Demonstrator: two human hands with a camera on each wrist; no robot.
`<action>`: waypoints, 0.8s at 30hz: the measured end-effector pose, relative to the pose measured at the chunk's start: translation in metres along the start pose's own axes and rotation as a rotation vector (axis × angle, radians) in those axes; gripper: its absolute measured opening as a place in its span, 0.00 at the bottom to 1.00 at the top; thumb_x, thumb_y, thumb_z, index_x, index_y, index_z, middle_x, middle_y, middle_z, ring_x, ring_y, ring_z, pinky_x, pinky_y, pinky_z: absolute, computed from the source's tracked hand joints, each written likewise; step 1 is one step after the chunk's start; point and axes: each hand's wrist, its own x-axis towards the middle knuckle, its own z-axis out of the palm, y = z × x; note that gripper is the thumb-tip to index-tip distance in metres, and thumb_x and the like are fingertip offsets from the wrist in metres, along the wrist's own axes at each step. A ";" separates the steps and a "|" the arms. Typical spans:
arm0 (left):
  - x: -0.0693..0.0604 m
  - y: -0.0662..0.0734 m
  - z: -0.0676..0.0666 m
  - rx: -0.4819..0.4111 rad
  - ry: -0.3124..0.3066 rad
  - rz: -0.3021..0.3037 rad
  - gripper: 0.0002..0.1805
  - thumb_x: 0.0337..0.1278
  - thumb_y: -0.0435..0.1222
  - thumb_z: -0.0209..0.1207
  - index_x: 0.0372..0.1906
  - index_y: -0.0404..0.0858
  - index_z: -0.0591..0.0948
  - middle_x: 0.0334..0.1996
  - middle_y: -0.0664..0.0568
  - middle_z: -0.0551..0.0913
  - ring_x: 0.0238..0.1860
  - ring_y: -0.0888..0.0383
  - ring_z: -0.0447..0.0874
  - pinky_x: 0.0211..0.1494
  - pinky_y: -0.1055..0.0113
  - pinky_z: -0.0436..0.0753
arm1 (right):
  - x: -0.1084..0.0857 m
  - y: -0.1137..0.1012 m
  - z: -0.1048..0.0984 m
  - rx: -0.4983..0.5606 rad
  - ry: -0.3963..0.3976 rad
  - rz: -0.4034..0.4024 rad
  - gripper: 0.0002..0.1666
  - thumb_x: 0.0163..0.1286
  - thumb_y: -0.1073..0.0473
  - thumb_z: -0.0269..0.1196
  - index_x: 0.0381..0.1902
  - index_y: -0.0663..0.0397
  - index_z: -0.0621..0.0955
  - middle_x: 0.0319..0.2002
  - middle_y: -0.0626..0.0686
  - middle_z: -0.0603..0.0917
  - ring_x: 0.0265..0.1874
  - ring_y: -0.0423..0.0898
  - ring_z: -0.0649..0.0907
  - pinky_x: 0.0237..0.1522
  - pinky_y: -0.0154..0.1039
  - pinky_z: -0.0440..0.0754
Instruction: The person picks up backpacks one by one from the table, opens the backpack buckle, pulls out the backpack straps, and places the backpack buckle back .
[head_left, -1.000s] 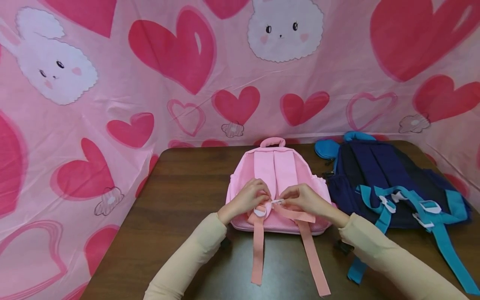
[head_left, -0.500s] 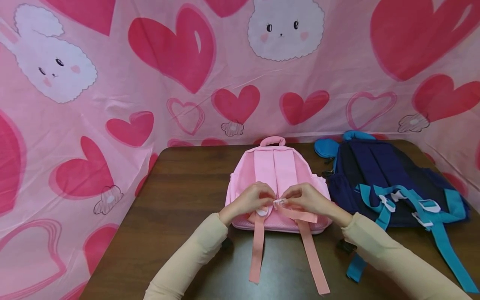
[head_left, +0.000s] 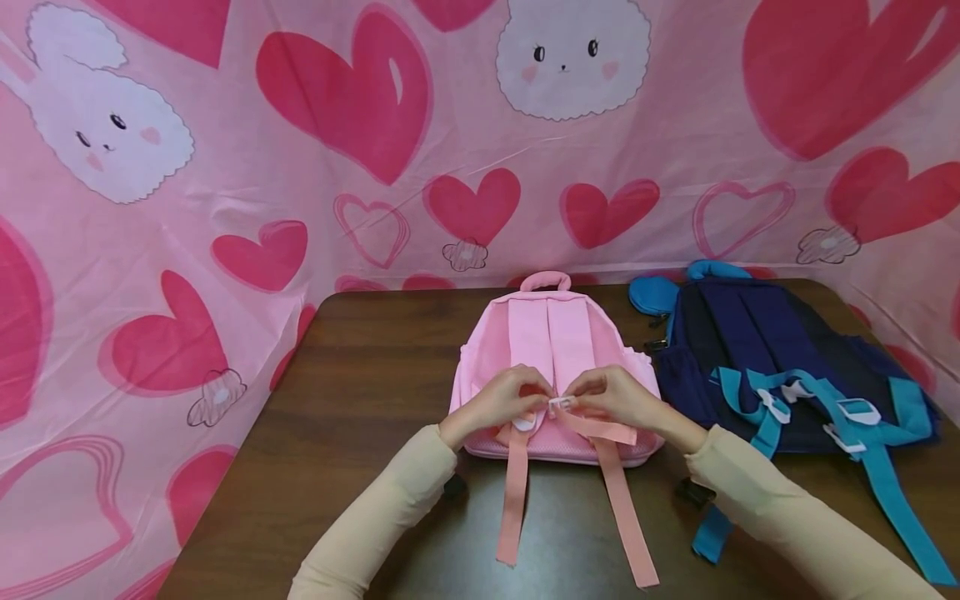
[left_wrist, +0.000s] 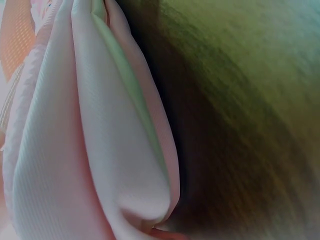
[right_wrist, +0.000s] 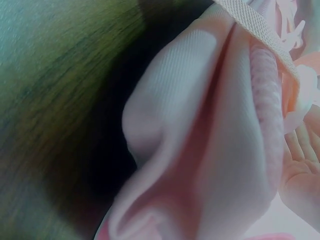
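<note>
A pink backpack (head_left: 491, 333) lies on the table with its shoulder-strap side up and its top handle pointing away. Over its lower middle, both hands meet at a small white plastic buckle (head_left: 560, 404). My left hand (head_left: 504, 397) pinches at the buckle's left side with curled fingers. From the other side, my right hand (head_left: 617, 397) pinches it, with a peach strap (head_left: 600, 429) trailing below. A white strap adjuster (head_left: 524, 422) shows partly under the left hand. In the left wrist view, pink side fabric (left_wrist: 115, 125) fills the left; the left hand's fingertips are not visible there.
A navy backpack (head_left: 757, 333) with teal straps (head_left: 885, 483) lies just right of the pink one. Two peach strap ends (head_left: 513, 500) hang toward the table's near side. The brown wooden table (head_left: 360, 417) backs onto a pink heart-patterned cloth (head_left: 465, 100).
The left hand has shifted slightly right, closer to the right hand. The white buckle pieces now sit close together between the fingertips. The backpacks have stayed in place.
</note>
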 end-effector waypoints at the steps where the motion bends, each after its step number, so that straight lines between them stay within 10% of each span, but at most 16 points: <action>1: 0.000 0.000 0.000 -0.002 0.002 0.000 0.05 0.50 0.29 0.58 0.33 0.36 0.82 0.32 0.52 0.81 0.36 0.60 0.74 0.46 0.72 0.70 | 0.000 0.000 0.000 0.003 0.001 0.004 0.08 0.57 0.68 0.60 0.35 0.67 0.81 0.32 0.59 0.83 0.31 0.46 0.82 0.36 0.35 0.79; 24: 0.001 -0.001 0.001 -0.046 0.015 -0.013 0.05 0.52 0.29 0.58 0.34 0.37 0.82 0.33 0.53 0.81 0.37 0.61 0.73 0.47 0.71 0.70 | -0.002 -0.003 -0.002 0.083 -0.026 0.062 0.09 0.58 0.68 0.60 0.36 0.69 0.80 0.33 0.62 0.82 0.32 0.45 0.82 0.36 0.38 0.79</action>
